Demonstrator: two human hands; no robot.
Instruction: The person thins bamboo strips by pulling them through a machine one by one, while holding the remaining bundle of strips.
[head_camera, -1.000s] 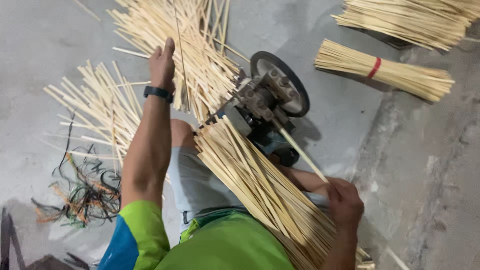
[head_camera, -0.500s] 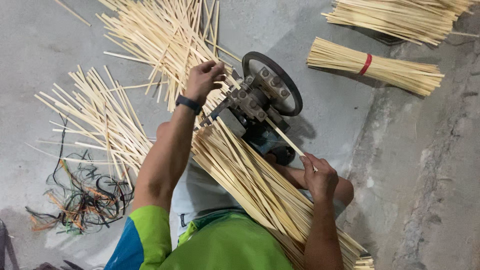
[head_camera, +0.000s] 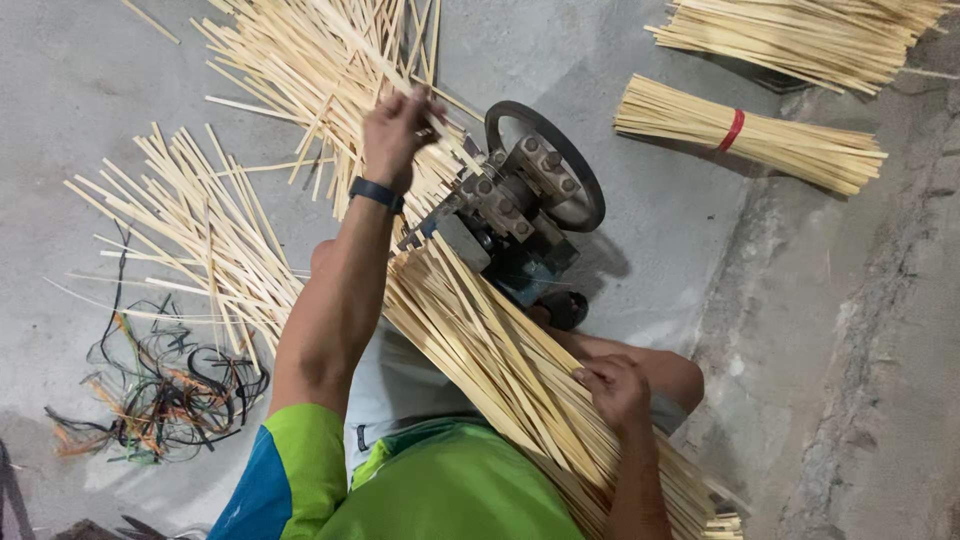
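Observation:
My left hand (head_camera: 398, 135), with a dark watch on the wrist, is closed on a thin pale bamboo strip beside the small metal splitting machine (head_camera: 520, 210) with its black wheel. My right hand (head_camera: 615, 392) rests with fingers curled on a big bundle of bamboo strips (head_camera: 500, 370) that lies across my lap and points into the machine. Split strips lie piled (head_camera: 330, 70) beyond the machine, under my left hand.
A second loose pile of strips (head_camera: 200, 240) lies on the concrete floor at left, with a tangle of dark cords (head_camera: 165, 390) below it. A bundle tied with a red band (head_camera: 750, 135) and another bundle (head_camera: 800, 30) lie at upper right.
My left hand has come back from the far pile to the machine's near side, holding a strip. My right hand has moved up along the lap bundle toward the machine.

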